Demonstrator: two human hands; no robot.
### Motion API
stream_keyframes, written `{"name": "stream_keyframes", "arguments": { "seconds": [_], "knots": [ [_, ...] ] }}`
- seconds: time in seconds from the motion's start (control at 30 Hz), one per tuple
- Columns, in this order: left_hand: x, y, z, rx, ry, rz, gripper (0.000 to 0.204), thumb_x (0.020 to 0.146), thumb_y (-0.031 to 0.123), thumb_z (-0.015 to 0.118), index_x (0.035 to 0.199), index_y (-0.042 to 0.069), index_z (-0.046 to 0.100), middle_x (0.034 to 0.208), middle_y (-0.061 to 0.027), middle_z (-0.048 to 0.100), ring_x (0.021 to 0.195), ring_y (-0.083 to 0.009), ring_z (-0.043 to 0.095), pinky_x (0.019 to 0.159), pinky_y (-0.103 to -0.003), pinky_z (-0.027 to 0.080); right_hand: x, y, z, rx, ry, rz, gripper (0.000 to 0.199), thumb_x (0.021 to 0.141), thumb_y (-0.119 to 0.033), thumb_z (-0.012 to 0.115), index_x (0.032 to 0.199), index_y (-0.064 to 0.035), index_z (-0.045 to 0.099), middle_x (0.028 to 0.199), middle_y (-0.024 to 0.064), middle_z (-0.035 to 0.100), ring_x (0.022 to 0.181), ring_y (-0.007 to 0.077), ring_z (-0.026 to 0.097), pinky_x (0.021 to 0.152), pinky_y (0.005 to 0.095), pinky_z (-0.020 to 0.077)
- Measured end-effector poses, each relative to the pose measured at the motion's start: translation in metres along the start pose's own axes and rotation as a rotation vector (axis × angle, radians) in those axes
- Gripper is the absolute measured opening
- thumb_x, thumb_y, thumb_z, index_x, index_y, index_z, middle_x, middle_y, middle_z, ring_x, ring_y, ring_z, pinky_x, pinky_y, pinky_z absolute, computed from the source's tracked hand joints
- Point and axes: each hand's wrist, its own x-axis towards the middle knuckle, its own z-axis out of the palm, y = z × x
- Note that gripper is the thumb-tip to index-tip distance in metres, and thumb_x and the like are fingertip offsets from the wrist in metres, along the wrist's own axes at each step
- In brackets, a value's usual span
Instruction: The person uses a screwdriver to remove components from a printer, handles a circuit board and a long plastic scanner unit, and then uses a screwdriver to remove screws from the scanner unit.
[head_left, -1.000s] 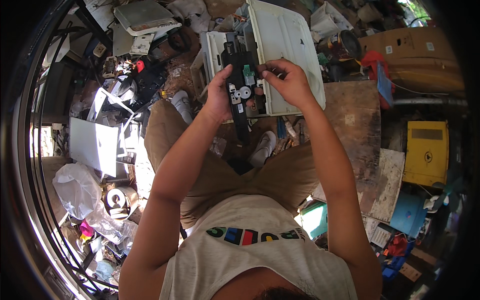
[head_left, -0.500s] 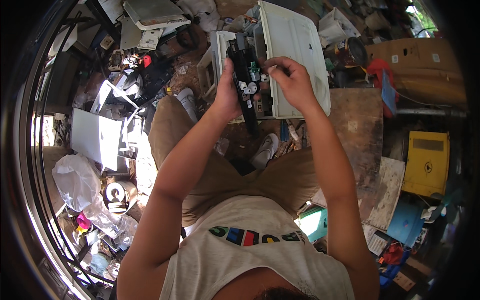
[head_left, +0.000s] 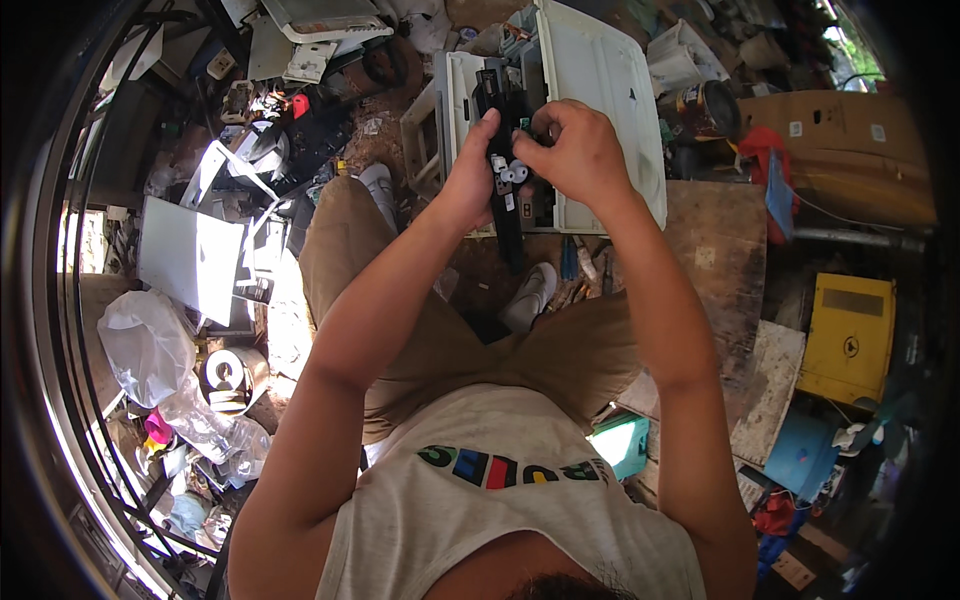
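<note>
A long black plastic part [head_left: 509, 238] with white gears [head_left: 513, 172] on it stands out in front of me, above an opened off-white machine casing [head_left: 605, 90]. My left hand [head_left: 468, 178] grips this part along its left side, thumb on top. From the right, my right hand [head_left: 582, 152] reaches to it with thumb and forefinger bent together just above the gears. A bit of green shows by those fingertips; what they pinch is hidden. Behind the part lies the casing's inside, dark and partly covered by my hands.
Tools [head_left: 585, 262] lie on the floor just below the casing. A wooden board [head_left: 712, 260] is to the right, with a yellow metal box [head_left: 848, 338] beyond it. Scrap, a white panel [head_left: 190, 258] and a clear plastic bag [head_left: 148, 345] crowd the left.
My right thumb and forefinger have come in from the right onto the black part, closing near the gears. The left hand keeps its grip, with the part shifted slightly right.
</note>
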Motion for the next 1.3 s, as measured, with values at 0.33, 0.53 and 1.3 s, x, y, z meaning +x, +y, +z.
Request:
{"name": "stream_keyframes", "arguments": {
  "seconds": [0.33, 0.53, 1.3],
  "knots": [
    [0.0, 0.006, 0.003, -0.049, -0.061, 0.065, 0.08, 0.092, 0.07, 0.038, 0.132, 0.002, 0.051, 0.113, -0.012, 0.064, 0.103, -0.0245, 0.063, 0.092, -0.043, 0.051, -0.05, -0.009, 0.001, 0.281, 0.046, -0.251, 0.03, 0.075, -0.009, 0.077, 0.104, -0.0091, 0.071, 0.076, 0.0044, 0.058, 0.069, 0.0166, 0.06, 0.061, 0.0289, 0.0458],
    [0.0, 0.004, -0.002, -0.092, -0.098, 0.061, 0.086, 0.09, 0.075, 0.035, 0.133, 0.002, 0.049, 0.119, -0.0134, 0.062, 0.11, -0.0272, 0.06, 0.095, -0.049, 0.049, -0.054, -0.01, 0.008, 0.212, 0.039, -0.213, 0.051, 0.071, -0.014, 0.082, 0.119, -0.009, 0.065, 0.085, 0.0054, 0.063, 0.071, 0.0178, 0.064, 0.065, 0.0288, 0.0499],
    [-0.002, 0.007, 0.005, -0.148, -0.146, 0.068, 0.106, 0.079, 0.086, 0.03, 0.149, 0.007, 0.029, 0.136, -0.0153, 0.052, 0.118, -0.0287, 0.058, 0.099, -0.044, 0.049, -0.018, 0.02, -0.009, 0.778, -0.127, 0.277, 0.071, 0.077, -0.034, 0.078, 0.126, 0.0078, 0.048, 0.094, 0.0094, 0.061, 0.083, 0.0162, 0.058, 0.073, 0.0283, 0.0483]
  ]
}}
